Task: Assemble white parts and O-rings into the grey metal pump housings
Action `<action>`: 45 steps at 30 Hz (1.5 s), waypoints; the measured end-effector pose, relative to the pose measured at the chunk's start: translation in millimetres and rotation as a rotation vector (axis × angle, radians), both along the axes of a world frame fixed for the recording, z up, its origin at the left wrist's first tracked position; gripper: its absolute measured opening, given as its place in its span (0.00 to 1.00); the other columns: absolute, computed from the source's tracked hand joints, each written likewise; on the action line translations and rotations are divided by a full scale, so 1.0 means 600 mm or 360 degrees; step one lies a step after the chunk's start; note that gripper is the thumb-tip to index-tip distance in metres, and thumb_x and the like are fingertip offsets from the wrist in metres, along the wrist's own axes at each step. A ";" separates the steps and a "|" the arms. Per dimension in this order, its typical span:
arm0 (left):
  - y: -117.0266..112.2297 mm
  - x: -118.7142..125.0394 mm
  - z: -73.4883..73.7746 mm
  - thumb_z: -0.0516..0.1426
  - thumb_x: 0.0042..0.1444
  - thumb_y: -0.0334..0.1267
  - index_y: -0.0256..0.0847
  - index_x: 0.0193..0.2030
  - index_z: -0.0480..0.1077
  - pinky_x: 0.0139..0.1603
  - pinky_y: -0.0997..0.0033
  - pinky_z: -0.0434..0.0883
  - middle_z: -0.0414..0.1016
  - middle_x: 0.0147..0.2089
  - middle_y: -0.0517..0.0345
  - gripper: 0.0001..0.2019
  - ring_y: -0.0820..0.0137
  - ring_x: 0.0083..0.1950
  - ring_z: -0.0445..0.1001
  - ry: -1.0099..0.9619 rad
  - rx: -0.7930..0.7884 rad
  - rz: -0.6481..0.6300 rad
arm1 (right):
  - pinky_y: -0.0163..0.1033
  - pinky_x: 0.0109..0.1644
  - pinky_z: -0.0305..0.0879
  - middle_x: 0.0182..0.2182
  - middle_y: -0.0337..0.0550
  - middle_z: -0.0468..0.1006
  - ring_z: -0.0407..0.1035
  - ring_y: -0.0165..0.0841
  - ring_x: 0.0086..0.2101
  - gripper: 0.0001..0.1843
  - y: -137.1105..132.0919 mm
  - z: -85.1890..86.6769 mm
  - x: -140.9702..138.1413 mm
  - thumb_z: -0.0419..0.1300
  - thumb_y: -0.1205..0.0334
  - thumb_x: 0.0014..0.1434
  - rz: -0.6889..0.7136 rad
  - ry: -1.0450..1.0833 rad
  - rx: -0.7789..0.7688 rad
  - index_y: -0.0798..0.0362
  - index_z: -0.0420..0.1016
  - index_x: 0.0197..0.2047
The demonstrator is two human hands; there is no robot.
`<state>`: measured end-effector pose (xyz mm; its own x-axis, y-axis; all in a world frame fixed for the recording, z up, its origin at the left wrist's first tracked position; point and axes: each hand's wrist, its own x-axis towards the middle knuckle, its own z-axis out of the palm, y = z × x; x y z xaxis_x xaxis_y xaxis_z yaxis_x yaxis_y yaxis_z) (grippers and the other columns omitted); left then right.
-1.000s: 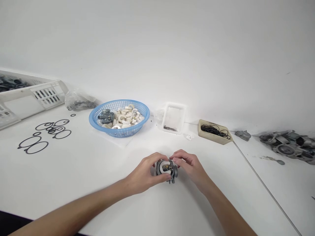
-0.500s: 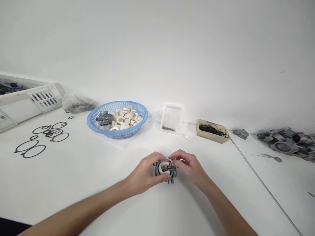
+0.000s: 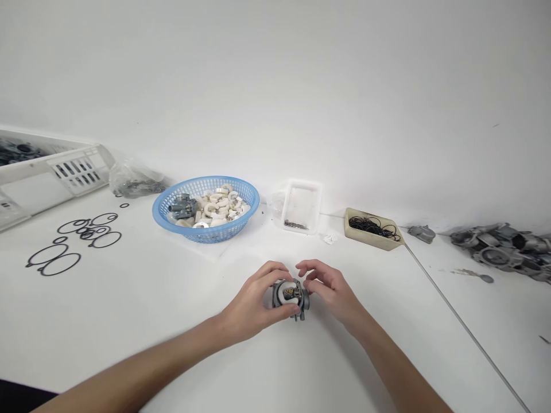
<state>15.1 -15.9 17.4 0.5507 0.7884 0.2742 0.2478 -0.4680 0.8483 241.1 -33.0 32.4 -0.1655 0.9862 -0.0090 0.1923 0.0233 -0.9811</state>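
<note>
A grey metal carburetor body (image 3: 305,301) rests on the white table, with its open bowl side facing up. Inside it lies a white float (image 3: 283,293) around small brass parts. My left hand (image 3: 253,298) grips the carburetor from the left, fingers over its far side and thumb along its near side. At its right edge is my right hand (image 3: 329,287), with the fingertips parted and curved over the table beyond it. The thumb is close to the carburetor's right side; whether it touches is unclear. Nothing shows between the right fingers.
A blue basket (image 3: 161,221) holds white floats and a carburetor. Behind my hands stand a white tray (image 3: 318,206) of small pins and a beige box (image 3: 365,241) of black rings. Black rubber rings (image 3: 64,264) lie left, near a white crate (image 3: 38,183). Metal castings (image 3: 495,255) pile up right.
My right fingers have lifted off the carburetor's top edge and spread apart, moving slightly away. My left hand still holds the carburetor in about the same place.
</note>
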 end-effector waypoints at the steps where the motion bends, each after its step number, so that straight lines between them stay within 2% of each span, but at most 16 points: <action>1: 0.000 0.000 0.000 0.69 0.59 0.40 0.49 0.54 0.74 0.57 0.60 0.72 0.71 0.60 0.53 0.17 0.60 0.56 0.74 0.0001 0.0008 0.0002 | 0.43 0.46 0.69 0.43 0.42 0.77 0.69 0.36 0.39 0.17 -0.001 0.001 0.000 0.61 0.58 0.58 0.0017 0.0030 0.0013 0.46 0.80 0.51; 5: 0.000 -0.001 -0.002 0.69 0.59 0.39 0.48 0.54 0.74 0.58 0.60 0.72 0.71 0.59 0.53 0.17 0.60 0.57 0.74 -0.0008 0.0032 -0.0010 | 0.41 0.42 0.66 0.38 0.40 0.77 0.68 0.35 0.36 0.18 -0.003 0.003 0.001 0.60 0.60 0.60 0.0055 0.0070 0.0049 0.46 0.79 0.52; 15: 0.002 -0.001 -0.003 0.68 0.60 0.38 0.48 0.55 0.73 0.56 0.61 0.72 0.72 0.59 0.53 0.17 0.60 0.57 0.74 -0.0024 0.0032 -0.0033 | 0.41 0.40 0.64 0.42 0.41 0.78 0.66 0.33 0.35 0.17 -0.007 -0.002 0.008 0.58 0.64 0.62 0.0184 -0.0013 0.0147 0.46 0.79 0.53; 21: 0.001 0.001 0.001 0.67 0.61 0.39 0.49 0.56 0.73 0.55 0.62 0.72 0.73 0.56 0.55 0.17 0.62 0.55 0.74 -0.0023 0.0032 -0.0051 | 0.41 0.44 0.65 0.44 0.38 0.77 0.65 0.32 0.36 0.22 -0.017 0.014 0.012 0.56 0.69 0.59 0.0311 -0.0202 0.0323 0.44 0.77 0.54; 27: 0.002 -0.002 0.017 0.71 0.49 0.38 0.49 0.56 0.71 0.52 0.61 0.72 0.74 0.54 0.58 0.27 0.60 0.52 0.75 0.0132 -0.0046 -0.0027 | 0.39 0.42 0.63 0.44 0.35 0.77 0.62 0.30 0.33 0.25 -0.026 0.025 0.012 0.56 0.72 0.58 0.0348 -0.0340 0.0416 0.41 0.76 0.55; 30: 0.005 -0.006 0.017 0.71 0.49 0.39 0.47 0.53 0.73 0.53 0.61 0.72 0.75 0.52 0.57 0.24 0.59 0.52 0.75 0.0156 -0.0034 -0.0037 | 0.38 0.41 0.64 0.45 0.34 0.76 0.62 0.30 0.34 0.27 -0.029 0.027 0.012 0.57 0.73 0.57 0.0387 -0.0372 0.0437 0.40 0.75 0.56; 35: 0.009 -0.009 0.011 0.69 0.53 0.38 0.46 0.52 0.74 0.53 0.61 0.72 0.76 0.51 0.56 0.19 0.59 0.52 0.75 0.0138 0.0020 -0.0058 | 0.38 0.41 0.64 0.46 0.35 0.75 0.61 0.30 0.33 0.26 -0.032 0.028 0.012 0.60 0.72 0.58 0.0378 -0.0450 0.0442 0.39 0.74 0.56; 41: 0.010 -0.008 0.007 0.70 0.49 0.33 0.49 0.55 0.74 0.56 0.61 0.72 0.76 0.53 0.57 0.25 0.59 0.54 0.75 0.0095 0.0047 -0.0108 | 0.38 0.40 0.65 0.47 0.35 0.73 0.60 0.31 0.33 0.27 -0.036 0.017 0.006 0.61 0.71 0.60 0.0248 -0.0652 0.0555 0.35 0.72 0.59; 45: 0.010 -0.008 0.004 0.69 0.50 0.33 0.49 0.56 0.74 0.57 0.61 0.72 0.77 0.53 0.58 0.26 0.59 0.55 0.75 0.0070 0.0062 -0.0107 | 0.38 0.40 0.65 0.45 0.36 0.73 0.60 0.31 0.33 0.30 -0.036 0.016 0.006 0.60 0.73 0.60 0.0292 -0.0648 0.0578 0.36 0.71 0.61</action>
